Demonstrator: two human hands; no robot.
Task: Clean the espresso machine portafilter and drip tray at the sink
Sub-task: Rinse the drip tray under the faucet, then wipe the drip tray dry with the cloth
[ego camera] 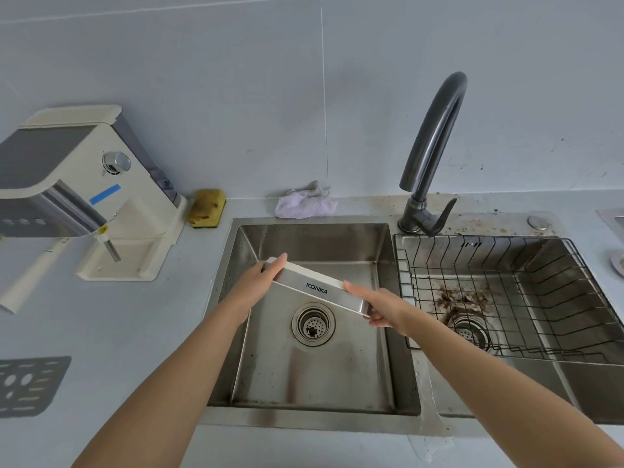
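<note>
Both forearms reach in from the near edge, and I have my left hand (261, 282) and right hand (380, 307) each with its grip closed on one end of the KONKA drip tray (315, 288). It hangs tilted above the left sink basin (314, 376), over the drain strainer (313, 324). On the tabletop (135, 332) at left stands the espresso machine (84, 194), beside a yellow sponge (206, 207).

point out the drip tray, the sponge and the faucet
drip tray (317, 288), head view, steel front face by the logo
sponge (206, 207), head view, yellow top face
faucet (435, 136), head view, middle of curved spout
</note>
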